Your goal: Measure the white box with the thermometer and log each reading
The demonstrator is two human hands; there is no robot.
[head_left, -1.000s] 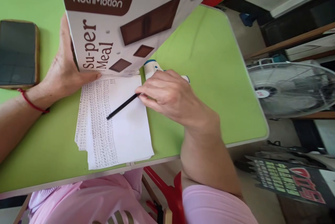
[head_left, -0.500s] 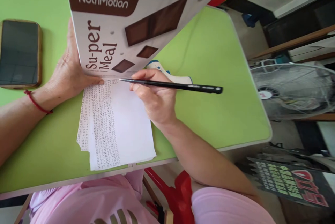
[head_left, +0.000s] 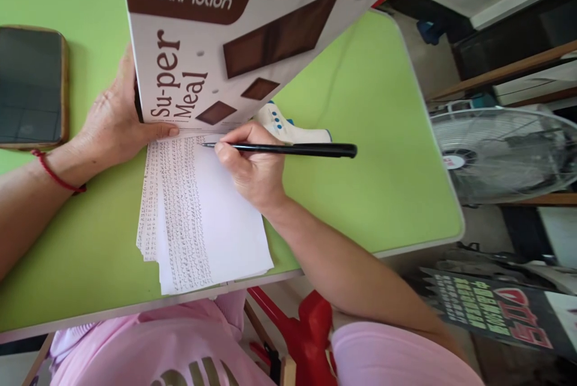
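Note:
A stack of white paper sheets (head_left: 216, 223) covered with rows of small handwriting lies on the green table (head_left: 369, 151). My right hand (head_left: 252, 163) grips a black pen (head_left: 297, 149), its tip touching the top of the uppermost sheet. My left hand (head_left: 117, 121) presses its fingers on the top edge of the sheets and rests against a white and brown "NutriMotion Su-per Meal" box (head_left: 234, 37) standing just behind the paper. A red string circles my left wrist.
A dark phone (head_left: 29, 88) in a brown case lies at the far left of the table. A white and blue device (head_left: 293, 127) sits behind my right hand. An electric fan (head_left: 505, 151) stands to the right, beyond the table's edge. A red clamp (head_left: 293, 326) hangs below the table.
My right hand turned the pen from pointing down across the sheet to lying level, and brought its tip to the top of the page. My left hand stayed on the paper.

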